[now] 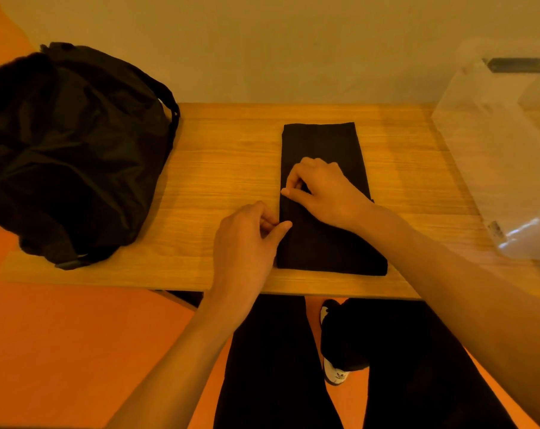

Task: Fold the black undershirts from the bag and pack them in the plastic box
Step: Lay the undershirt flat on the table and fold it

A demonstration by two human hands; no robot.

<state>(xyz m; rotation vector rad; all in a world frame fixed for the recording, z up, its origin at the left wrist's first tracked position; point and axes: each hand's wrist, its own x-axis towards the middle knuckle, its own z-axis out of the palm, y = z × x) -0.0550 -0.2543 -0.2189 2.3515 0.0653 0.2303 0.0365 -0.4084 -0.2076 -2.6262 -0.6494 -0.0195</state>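
One black undershirt (322, 140) lies as a long strip on the table (225, 156) between bag (73, 150) and plastic box (494, 156) — left hand (247, 239) and right hand (321, 193) each pinch its left edge — so folding seems midway, next calling for an end-to-end fold.

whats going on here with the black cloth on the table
A person sits at a wooden table folding a black undershirt, already narrowed to a long strip. The left hand and right hand both pinch its left edge. A black bag lies to the left, and the clear plastic box stands to the right.
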